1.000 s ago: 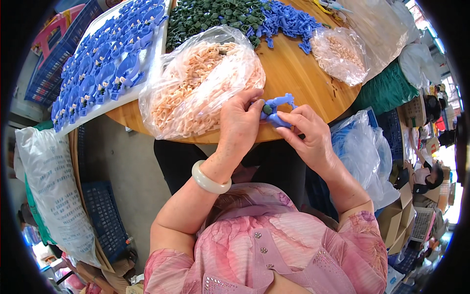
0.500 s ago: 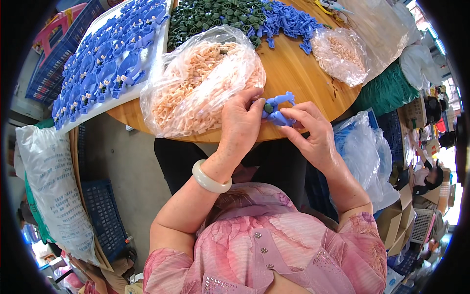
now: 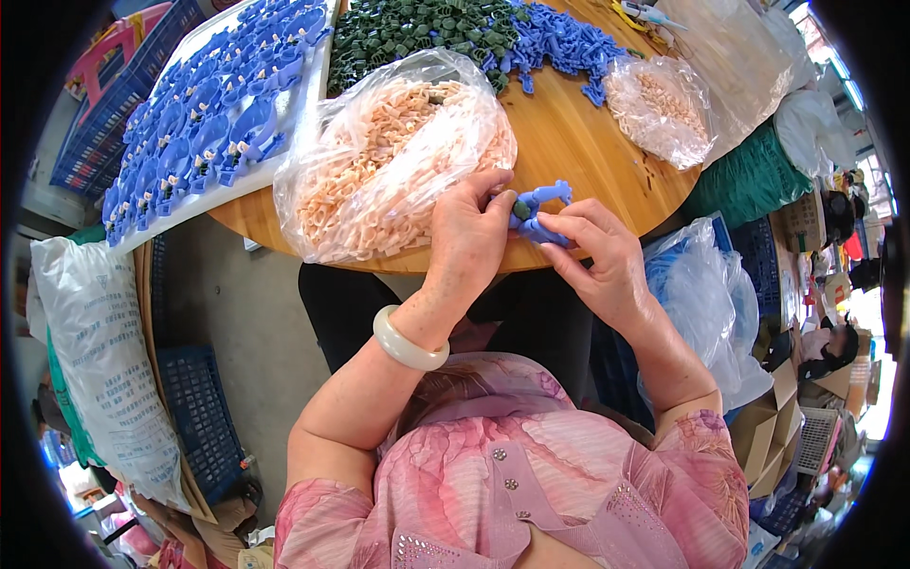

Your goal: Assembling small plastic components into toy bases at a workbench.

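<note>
My left hand and my right hand meet over the near edge of the round wooden table. Between them is a small blue plastic figure part with a dark green piece on it. My left thumb and fingers grip its green end. The right thumb and forefinger pinch one of its blue limbs. Close by my left hand lies a clear plastic bag full of small flesh-coloured plastic parts. Fingers cover some of the figure part.
At the far left a white tray bears rows of blue pieces. Behind the bag are heaps of dark green parts and blue parts. A smaller bag of pale parts lies right. Blue crates and plastic sacks flank the table.
Both hands stay nearly in place around the blue figure part. My right fingers have shifted slightly left and closer in along its limb.
</note>
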A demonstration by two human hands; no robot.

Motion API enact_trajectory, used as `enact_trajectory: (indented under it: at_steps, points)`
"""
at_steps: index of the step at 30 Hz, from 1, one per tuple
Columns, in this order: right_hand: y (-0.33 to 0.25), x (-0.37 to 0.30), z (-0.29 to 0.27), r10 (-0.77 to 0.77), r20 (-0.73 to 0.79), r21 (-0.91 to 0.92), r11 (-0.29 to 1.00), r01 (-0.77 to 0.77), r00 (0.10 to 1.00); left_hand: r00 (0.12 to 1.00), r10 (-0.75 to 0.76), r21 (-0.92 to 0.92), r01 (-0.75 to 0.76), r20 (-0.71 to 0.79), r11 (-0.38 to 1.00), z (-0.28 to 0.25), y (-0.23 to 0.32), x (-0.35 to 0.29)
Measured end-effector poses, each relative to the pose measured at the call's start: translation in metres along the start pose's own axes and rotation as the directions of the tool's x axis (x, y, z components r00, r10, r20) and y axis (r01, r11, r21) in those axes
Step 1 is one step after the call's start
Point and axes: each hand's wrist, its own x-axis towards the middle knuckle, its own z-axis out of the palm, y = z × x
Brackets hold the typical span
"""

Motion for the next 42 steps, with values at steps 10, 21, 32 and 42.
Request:
enact_trajectory:
  at_steps: [10, 21, 32, 42]
  points:
    - [-0.004, -0.001, 0.001, 0.043, 0.006, 0.030, 0.999, -0.043, 0.999, 1.000, -0.029, -0.011, 0.029, -0.001, 1.000, 0.001, 0.005, -0.002]
    - [-0.005, 0.004, -0.001, 0.074, 0.018, 0.118, 0.990, -0.076, 0.997, 1.000, -0.029, -0.021, 0.029, 0.000, 0.999, 0.001, 0.004, -0.001]
    - [-0.002, 0.000, -0.003, 0.066, -0.069, 0.001, 0.998, -0.067, 0.995, 0.998, -0.058, 0.048, 0.057, 0.025, 0.997, 0.000, 0.005, -0.004]
    - [-0.003, 0.002, 0.002, -0.082, -0.050, -0.117, 0.990, 0.075, 0.995, 1.000, -0.018, -0.079, 0.017, -0.010, 0.997, 0.004, 0.006, -0.001]
